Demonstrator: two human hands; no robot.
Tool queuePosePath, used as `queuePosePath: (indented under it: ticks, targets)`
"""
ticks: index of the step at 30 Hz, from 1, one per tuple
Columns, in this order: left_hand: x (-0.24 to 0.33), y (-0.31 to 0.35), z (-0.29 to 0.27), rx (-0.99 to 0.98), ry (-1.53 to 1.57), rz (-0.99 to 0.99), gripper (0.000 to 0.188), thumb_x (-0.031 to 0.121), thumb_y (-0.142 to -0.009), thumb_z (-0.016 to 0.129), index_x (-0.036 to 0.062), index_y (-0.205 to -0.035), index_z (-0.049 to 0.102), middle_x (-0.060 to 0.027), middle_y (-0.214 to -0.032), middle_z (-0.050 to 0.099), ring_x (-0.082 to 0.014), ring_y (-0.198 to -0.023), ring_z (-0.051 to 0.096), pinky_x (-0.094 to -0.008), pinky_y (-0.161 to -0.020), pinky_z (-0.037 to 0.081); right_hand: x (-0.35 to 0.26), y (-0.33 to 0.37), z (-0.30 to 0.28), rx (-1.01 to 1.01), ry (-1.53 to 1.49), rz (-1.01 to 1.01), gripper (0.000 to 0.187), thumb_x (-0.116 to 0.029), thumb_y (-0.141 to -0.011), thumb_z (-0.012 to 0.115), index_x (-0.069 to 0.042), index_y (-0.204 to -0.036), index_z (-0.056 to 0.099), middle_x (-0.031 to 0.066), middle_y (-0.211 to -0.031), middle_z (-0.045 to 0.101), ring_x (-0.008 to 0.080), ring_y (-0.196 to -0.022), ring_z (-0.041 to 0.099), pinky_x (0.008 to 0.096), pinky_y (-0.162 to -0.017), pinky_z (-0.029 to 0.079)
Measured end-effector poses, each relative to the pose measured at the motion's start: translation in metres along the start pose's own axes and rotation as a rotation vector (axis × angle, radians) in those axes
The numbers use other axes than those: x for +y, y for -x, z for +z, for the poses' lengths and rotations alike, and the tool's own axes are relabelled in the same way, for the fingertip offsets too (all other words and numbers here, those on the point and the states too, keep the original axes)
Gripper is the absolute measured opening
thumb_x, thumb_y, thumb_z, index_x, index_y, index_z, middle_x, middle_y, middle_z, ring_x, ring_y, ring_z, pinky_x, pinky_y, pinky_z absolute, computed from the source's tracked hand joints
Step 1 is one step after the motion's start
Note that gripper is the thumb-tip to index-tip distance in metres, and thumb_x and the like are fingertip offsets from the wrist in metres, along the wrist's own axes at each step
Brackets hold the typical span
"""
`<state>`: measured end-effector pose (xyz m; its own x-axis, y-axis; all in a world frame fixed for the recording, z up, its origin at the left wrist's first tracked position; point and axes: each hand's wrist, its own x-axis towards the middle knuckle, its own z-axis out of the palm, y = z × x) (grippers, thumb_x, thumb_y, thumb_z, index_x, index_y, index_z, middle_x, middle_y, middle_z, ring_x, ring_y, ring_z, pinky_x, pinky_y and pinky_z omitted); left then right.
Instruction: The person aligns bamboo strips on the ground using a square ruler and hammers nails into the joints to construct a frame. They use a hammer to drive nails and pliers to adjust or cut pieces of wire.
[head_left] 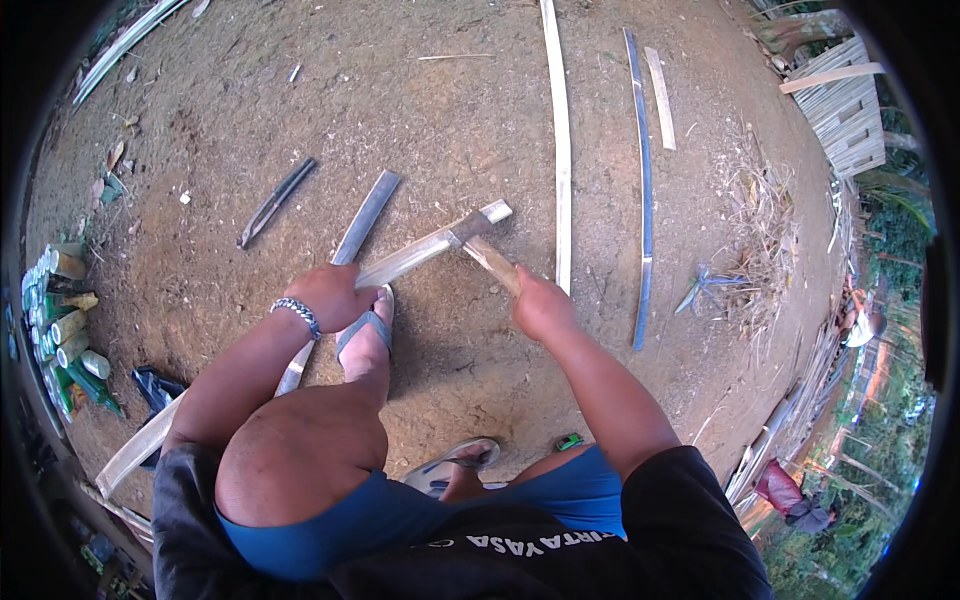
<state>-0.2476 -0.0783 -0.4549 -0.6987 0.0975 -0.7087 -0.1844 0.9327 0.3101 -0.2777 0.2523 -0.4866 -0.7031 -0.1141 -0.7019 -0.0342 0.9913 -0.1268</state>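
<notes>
Bare dirt ground; left hand (pixel 328 296) grips bamboo strip (pixel 405 260); right hand (pixel 541 305) grips machete (pixel 478 245); green bottles (pixel 62 335) far left.

Bare dirt ground (pixel 450 90) ahead, bamboo slats (pixel 560 140) rightward

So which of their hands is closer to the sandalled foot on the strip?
Left. The left hand grips the bamboo strip right beside the sandalled foot; the right hand holds the blade's handle farther off.

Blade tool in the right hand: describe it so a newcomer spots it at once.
Start at the bare dirt ground in front of the person, then find the pale split bamboo strip gripped by the left hand. Across its far end lies a dark-bladed chopping knife with a wooden handle, held by the right hand; the other slats lie loose.
</notes>
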Motion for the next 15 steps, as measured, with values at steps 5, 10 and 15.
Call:
queuePosePath:
  ticks: [5,10,15]
  targets:
    - [-0.002,-0.001,-0.001,-0.01,0.004,0.012,0.052,0.052,-0.091,0.059,0.0039,-0.108,0.069,-0.0241,-0.099,0.071,-0.0412,-0.096,0.069,-0.0487,-0.087,0.053,0.005,-0.007,-0.001,0.007,-0.125,-0.046,0.053,-0.025,-0.094,0.06,-0.005,-0.141,0.046,0.0237,-0.113,0.067,0.0397,-0.107,0.065,0.048,-0.091,0.052]
    - [0.001,0.002,-0.011,0.006,-0.077,0.035,0.053,0.053,-0.093,0.058,0.0024,-0.108,0.067,-0.0232,-0.098,0.071,-0.0408,-0.094,0.069,-0.0488,-0.087,0.054,-0.014,0.018,0.008,-0.048,-0.324,-0.059,0.051,-0.029,-0.096,0.059,0.0,-0.136,0.045,0.0279,-0.111,0.065,0.0429,-0.105,0.065,0.0496,-0.088,0.052]
    - [0.011,0.0,-0.032,0.028,-0.22,0.075,0.052,0.051,-0.094,0.058,0.0025,-0.109,0.067,-0.0205,-0.096,0.072,-0.0384,-0.092,0.07,-0.048,-0.084,0.054,-0.002,0.005,0.038,-0.02,-0.51,-0.112,0.057,-0.021,-0.098,0.057,-0.004,-0.147,0.034,0.0288,-0.11,0.063,0.0421,-0.096,0.066,0.0503,-0.081,0.053]
